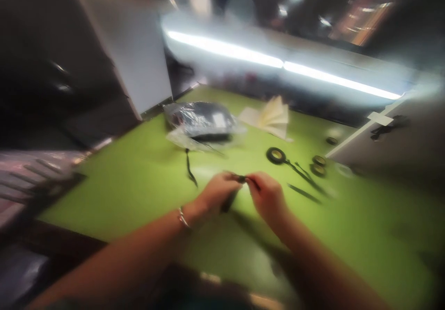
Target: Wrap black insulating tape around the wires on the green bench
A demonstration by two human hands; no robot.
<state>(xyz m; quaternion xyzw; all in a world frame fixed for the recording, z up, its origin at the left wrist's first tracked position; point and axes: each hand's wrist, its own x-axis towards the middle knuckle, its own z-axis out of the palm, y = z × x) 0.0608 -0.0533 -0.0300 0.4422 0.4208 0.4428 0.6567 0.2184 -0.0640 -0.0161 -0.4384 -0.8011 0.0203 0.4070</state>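
Both hands meet above the middle of the green table [139, 180]. My left hand [219, 189], with a bracelet at the wrist, has its fingers closed on a small dark item [240, 179]. A dark, strip-like part [229, 202] hangs below that hand. My right hand [267, 194] pinches the other end of the dark item, its fingertips almost touching the left ones. Blur hides what exactly the item is.
Beyond my hands lies a clear plastic bag [203, 122] with dark contents, beside an open notebook [273, 117]. To the right are a black tape roll [276, 155], smaller rolls [318, 166] and a thin dark tool [304, 193]. A black strip [189, 168] lies left.
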